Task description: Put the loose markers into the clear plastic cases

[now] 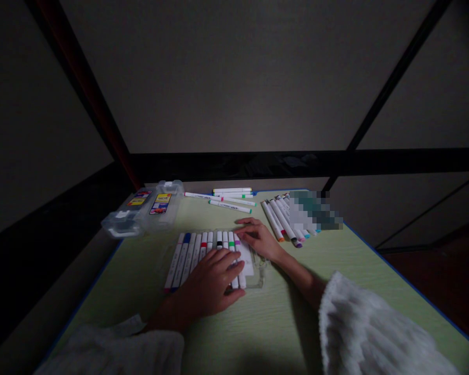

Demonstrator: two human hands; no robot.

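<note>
A row of white markers (183,260) with coloured cap ends lies side by side in a shallow clear plastic tray (261,278) on the table. Flat across the lower middle of this row rests my left hand (214,278), fingers apart, hiding parts of several markers. My right hand (261,238) is at the row's upper right end. Its fingers stretch out toward the left, and the tips are at the top of the purple-banded marker (237,250). Neither hand is wrapped round a marker. A white surface (248,263) shows in the tray right of the row.
Two clear plastic cases (168,211) with colourful labels stand at the table's back left. Several loose markers (230,207) lie near the back edge. A bundle of more markers (281,219) is at the right, partly covered by a pixelated patch. The pale green table (289,323) has blue edging.
</note>
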